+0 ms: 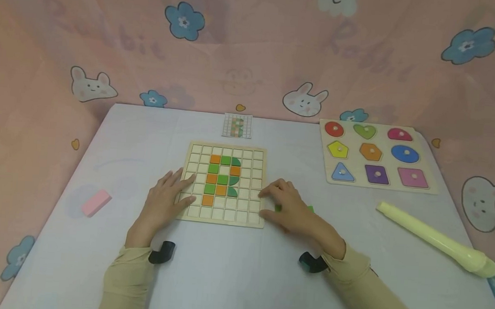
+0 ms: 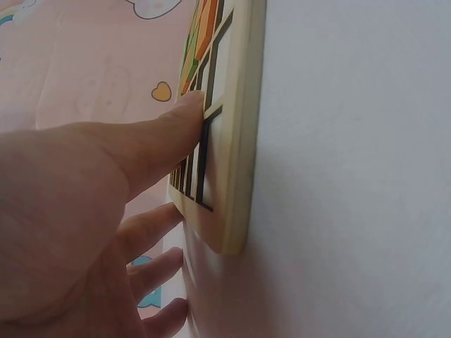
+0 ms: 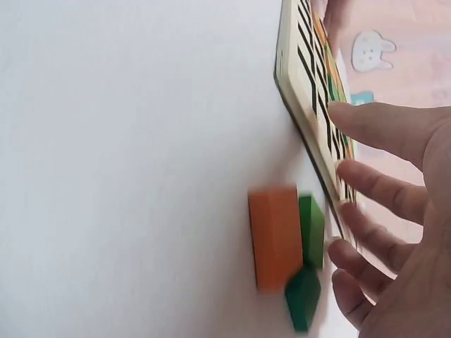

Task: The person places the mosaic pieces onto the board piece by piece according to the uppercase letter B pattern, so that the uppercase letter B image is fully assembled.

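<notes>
A square wooden grid board [image 1: 221,222] lies on the table, with orange, green and half-round dark green pieces set in its middle cells. My left hand [image 1: 164,199] is at its left side; in the left wrist view the thumb [image 2: 165,137] rests on the board's face, the other fingers spread by the edge. At the right edge is my right hand [image 1: 289,207], fingers relaxed, fingertips right at the rim. Beneath that palm, partly hidden in the head view, are loose blocks: an orange one [image 3: 275,239], a green one [image 3: 310,229] and a dark green one [image 3: 303,299].
Behind the board lies a small printed pattern card [image 1: 237,126]. A knobbed shape puzzle [image 1: 349,137] is at the back right, with a pale yellow tube-like stick [image 1: 433,235] in front of it. To the left sits a pink block [image 1: 96,203]. Patterned pink cloth [image 1: 246,54] hangs behind the table.
</notes>
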Demonstrator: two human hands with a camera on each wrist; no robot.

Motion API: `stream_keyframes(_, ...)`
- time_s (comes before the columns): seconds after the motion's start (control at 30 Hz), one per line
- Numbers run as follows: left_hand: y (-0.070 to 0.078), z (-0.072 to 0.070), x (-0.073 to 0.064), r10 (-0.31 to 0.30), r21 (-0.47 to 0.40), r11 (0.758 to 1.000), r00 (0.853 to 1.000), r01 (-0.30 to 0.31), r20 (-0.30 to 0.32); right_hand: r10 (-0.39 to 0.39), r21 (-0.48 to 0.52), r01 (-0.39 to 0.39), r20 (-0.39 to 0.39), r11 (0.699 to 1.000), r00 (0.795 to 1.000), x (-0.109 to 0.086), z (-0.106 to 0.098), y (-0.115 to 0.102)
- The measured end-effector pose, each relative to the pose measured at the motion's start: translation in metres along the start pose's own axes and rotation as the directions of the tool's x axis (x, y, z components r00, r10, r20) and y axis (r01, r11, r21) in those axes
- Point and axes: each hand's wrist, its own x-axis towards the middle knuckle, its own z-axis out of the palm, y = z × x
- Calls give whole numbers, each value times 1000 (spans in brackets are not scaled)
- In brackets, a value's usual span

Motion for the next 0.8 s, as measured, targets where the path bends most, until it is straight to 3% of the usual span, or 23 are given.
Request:
stream_keyframes(0.37, 0, 0, 0, 1, 11, 1000, 1000, -1, 2, 61, -174, -40, 116, 984, 991, -22, -30, 22)
stream_keyframes(0.8, 0, 0, 0, -4, 14, 1000, 1000, 4, 4, 43, -111, -37, 55, 993, 998, -23, -24, 28)
